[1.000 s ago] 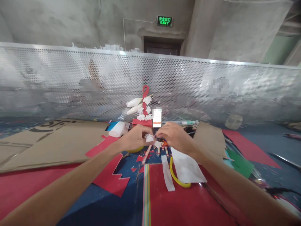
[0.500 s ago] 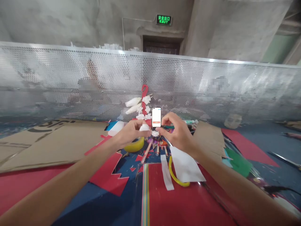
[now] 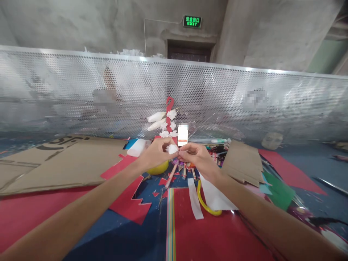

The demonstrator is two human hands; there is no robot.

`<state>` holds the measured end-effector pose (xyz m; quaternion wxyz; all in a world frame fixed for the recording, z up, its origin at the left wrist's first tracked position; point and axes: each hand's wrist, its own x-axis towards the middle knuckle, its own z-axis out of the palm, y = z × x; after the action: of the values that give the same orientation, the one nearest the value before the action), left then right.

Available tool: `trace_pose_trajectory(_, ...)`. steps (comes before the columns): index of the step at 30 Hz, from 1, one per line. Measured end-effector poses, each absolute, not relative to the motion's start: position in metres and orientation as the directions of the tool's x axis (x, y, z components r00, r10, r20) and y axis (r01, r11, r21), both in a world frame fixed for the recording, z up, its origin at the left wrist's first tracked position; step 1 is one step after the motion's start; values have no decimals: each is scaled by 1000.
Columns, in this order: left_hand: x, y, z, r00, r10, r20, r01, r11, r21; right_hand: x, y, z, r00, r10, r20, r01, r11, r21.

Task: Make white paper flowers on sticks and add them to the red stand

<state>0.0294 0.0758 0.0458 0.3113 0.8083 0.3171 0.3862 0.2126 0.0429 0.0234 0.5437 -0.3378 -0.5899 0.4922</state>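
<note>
Between the thumb and fingers of my left hand [image 3: 153, 156] is a small, ruffled white paper flower [image 3: 172, 149]. Fingertips of my right hand [image 3: 200, 157] are pinched together at the flower's right side, close to my left fingertips. Whatever they grip is too small to make out. Behind my hands rises a red hooked stand [image 3: 170, 104] bearing similar white flowers [image 3: 172, 115] and two white, bud-like pieces [image 3: 156, 116]. A lit phone [image 3: 182, 136] stands upright beside it.
White paper [image 3: 216, 194] partly covers yellow-handled scissors [image 3: 209, 209] on a red sheet [image 3: 206, 235]. A white strip [image 3: 194, 199] lies alongside. Cardboard [image 3: 65, 163] covers the left; more cardboard [image 3: 243, 163] lies right. A perforated metal screen [image 3: 223, 94] stands behind.
My right hand first drew up and away from the flower with its fingers apart, then came back down and closed in a pinch beside it. My left hand kept hold of the flower.
</note>
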Motion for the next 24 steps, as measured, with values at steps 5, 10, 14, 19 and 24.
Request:
trace_pose_trajectory(5,28,68,56,554,706,442,369,-684,629,214,48,15,-196,940,281,-212,239,-948)
trace_pose_trajectory(10,7,68,75,734,620,277,281,-649,707,213,48,12,-240,936,259,-284,187,-941)
trace_pose_trajectory(14,-13,82,76,781,554,289,106,-573,813,211,43,17,-293,932,213,-330,111,-938)
trace_pose_trajectory(19,-7,92,59,734,404,545,-27,-785,619,207,32,25,-379,906,188,-385,30,-923)
trace_pose_trajectory(24,8,86,46,600,466,650,-21,-803,595,204,25,34,-397,886,241,-455,39,-890)
